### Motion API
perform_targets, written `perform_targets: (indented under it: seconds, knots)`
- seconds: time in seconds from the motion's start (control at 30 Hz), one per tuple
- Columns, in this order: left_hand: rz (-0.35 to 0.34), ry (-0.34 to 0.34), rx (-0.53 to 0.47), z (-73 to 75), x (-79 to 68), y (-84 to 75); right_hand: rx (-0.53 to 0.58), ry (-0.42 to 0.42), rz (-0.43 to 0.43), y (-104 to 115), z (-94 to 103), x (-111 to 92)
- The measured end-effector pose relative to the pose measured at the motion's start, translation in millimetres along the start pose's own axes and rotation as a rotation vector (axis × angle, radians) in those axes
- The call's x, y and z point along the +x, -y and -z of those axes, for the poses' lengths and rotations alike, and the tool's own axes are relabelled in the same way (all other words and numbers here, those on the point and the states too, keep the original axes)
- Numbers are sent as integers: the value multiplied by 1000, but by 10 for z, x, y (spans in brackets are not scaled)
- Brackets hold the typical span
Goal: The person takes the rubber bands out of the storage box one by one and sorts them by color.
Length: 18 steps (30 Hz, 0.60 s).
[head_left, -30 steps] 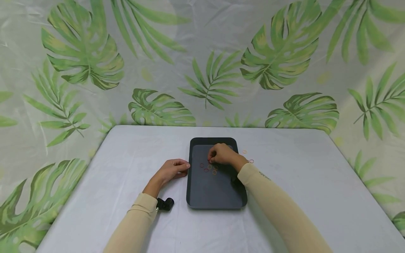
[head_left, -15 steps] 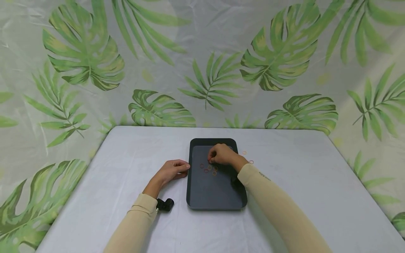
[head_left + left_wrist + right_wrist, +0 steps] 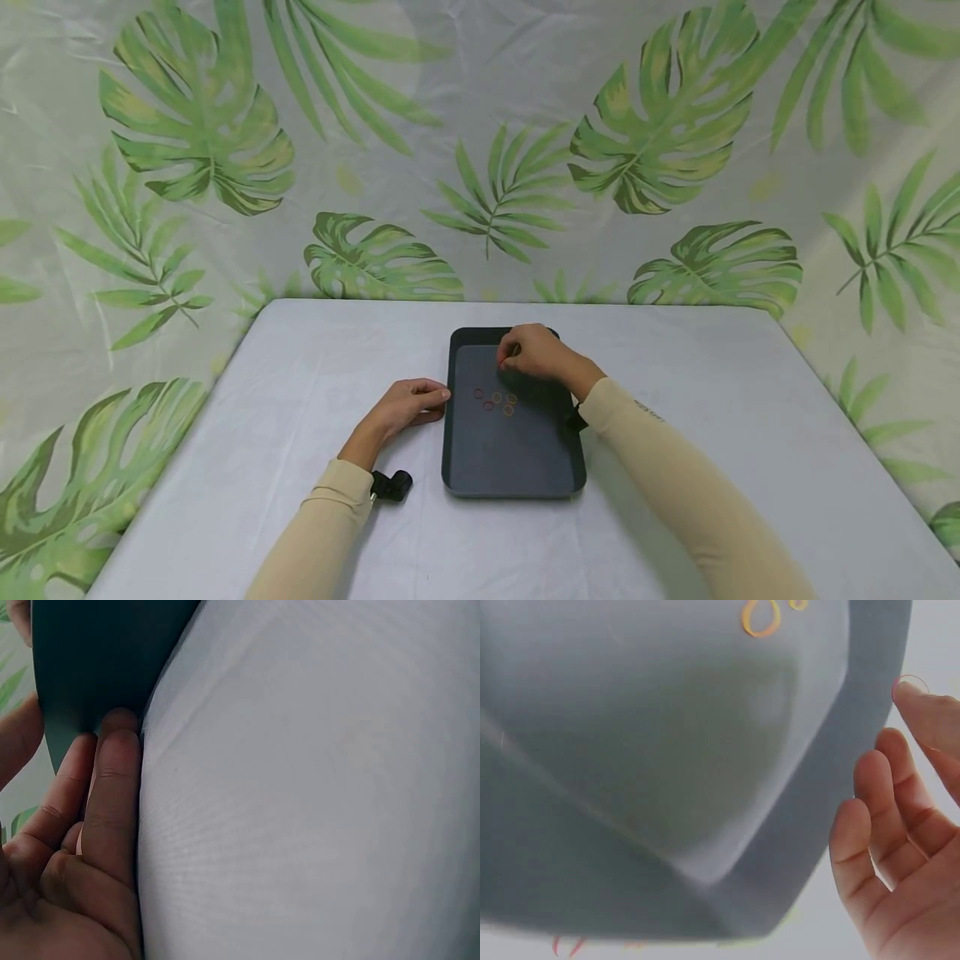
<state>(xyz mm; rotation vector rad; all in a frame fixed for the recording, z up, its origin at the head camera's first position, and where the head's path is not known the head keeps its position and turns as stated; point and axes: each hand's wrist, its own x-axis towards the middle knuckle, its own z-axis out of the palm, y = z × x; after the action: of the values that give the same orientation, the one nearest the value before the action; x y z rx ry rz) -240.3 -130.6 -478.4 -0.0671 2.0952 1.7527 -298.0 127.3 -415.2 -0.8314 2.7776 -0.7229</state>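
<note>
A dark grey tray [image 3: 513, 467] lies on the white-covered table. Over its far half, my right hand [image 3: 536, 350] pinches a small red rubber band [image 3: 910, 676] between thumb and fingertip; the other fingers spread loosely in the right wrist view. Several red and orange rubber bands [image 3: 509, 410] lie loose on the tray floor, nearer to me than that hand. My left hand [image 3: 408, 402] rests at the tray's left side. In the left wrist view its fairly straight fingers [image 3: 112, 780] touch the outer wall, with the thumb at the rim.
Beyond the tray's edge, more red and orange bands [image 3: 568, 946] show at the bottom of the right wrist view; my right arm hides them in the head view. A leaf-print cloth [image 3: 495, 183] hangs behind the table [image 3: 675, 350].
My right hand has lifted away from the loose bands and moved slightly up and to the right, carrying the red band. My left hand and the tray have stayed in place.
</note>
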Motion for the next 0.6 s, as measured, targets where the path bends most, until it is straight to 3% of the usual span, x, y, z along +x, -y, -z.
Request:
perform_targets:
  seconds: [0.13,0.33,0.6]
  knots:
    - [7,-10,-4,-7,-5,-10,3,-22,1,18,170,-79]
    - [9,-14,-10,1,9,-5,60,-77,-62,-100,411,-180]
    - [9,-11,-4,1,32,15,16,-90,-72,-318,513,-375]
